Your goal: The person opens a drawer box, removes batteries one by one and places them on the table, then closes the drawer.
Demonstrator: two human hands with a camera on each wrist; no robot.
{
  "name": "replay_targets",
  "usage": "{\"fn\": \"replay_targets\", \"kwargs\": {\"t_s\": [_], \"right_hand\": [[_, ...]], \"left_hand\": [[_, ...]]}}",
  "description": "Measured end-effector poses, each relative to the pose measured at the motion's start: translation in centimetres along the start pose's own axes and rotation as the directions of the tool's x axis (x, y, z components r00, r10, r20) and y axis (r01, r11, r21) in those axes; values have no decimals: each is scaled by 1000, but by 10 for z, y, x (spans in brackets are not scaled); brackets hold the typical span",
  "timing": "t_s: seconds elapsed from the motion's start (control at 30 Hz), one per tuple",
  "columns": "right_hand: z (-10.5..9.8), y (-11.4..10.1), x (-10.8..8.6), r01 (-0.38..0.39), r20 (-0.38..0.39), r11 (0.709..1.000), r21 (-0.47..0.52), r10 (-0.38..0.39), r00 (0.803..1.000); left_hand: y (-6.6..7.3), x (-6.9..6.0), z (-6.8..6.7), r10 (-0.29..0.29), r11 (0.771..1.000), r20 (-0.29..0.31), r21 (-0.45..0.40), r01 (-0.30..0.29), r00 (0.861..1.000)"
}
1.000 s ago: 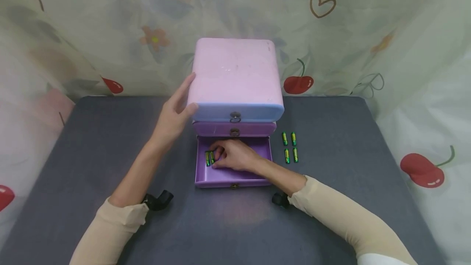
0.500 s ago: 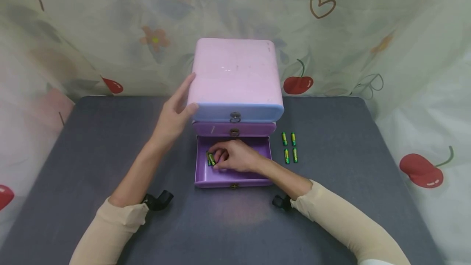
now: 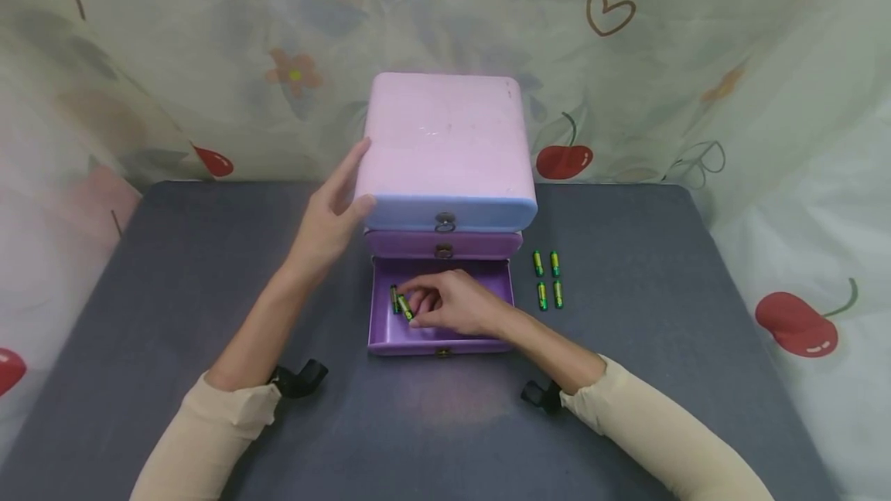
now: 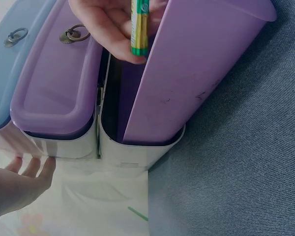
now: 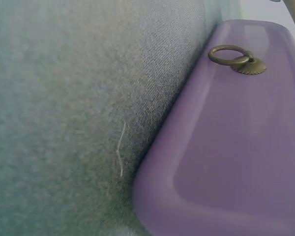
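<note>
A small chest of drawers (image 3: 448, 138) has a pink top, a blue upper drawer and purple ones below. Its bottom drawer (image 3: 379, 335) is pulled out. Inside that drawer my right hand (image 3: 455, 301) pinches a green-and-yellow battery (image 3: 406, 308) by its ends, between thumb and fingers. The left wrist view shows this battery (image 4: 140, 29) above the drawer's side wall. Just left of it is another battery (image 3: 394, 299); whether they touch, I cannot tell. With fingers extended, my left hand (image 3: 323, 226) rests against the chest's left side. The right wrist view shows only the drawer front (image 5: 236, 128), not the hand.
Several more batteries (image 3: 547, 279) lie in two rows on the dark grey tabletop (image 3: 626, 269), right of the drawer. A patterned curtain (image 3: 445, 14) hangs behind and at the sides. A ring pull (image 5: 228, 55) sticks out from the bottom drawer's front.
My right hand has shifted slightly right and toward me, tilting the pinched battery and drawing its lower end away from the other one. The left hand stays put.
</note>
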State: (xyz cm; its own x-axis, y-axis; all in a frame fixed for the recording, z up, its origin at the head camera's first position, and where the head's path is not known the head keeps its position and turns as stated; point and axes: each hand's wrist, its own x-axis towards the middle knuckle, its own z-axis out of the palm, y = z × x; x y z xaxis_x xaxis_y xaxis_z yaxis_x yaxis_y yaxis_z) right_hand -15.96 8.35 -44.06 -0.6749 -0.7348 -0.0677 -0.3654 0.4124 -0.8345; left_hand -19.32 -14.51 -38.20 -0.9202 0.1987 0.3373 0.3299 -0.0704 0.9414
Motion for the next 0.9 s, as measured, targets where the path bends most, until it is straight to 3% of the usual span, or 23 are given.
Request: {"fn": "replay_targets", "kwargs": {"t_s": [0.43,0.9], "right_hand": [[-10,-4,-21,-14,-67,1000,20,15,998],[-19,0,-43,-26,-138,998,63,34,990]], "left_hand": [[1,-1,1,-10,1000,-10,-1,10,1000],[1,-1,3,22,1000,-19,-9,-22,1000]]}}
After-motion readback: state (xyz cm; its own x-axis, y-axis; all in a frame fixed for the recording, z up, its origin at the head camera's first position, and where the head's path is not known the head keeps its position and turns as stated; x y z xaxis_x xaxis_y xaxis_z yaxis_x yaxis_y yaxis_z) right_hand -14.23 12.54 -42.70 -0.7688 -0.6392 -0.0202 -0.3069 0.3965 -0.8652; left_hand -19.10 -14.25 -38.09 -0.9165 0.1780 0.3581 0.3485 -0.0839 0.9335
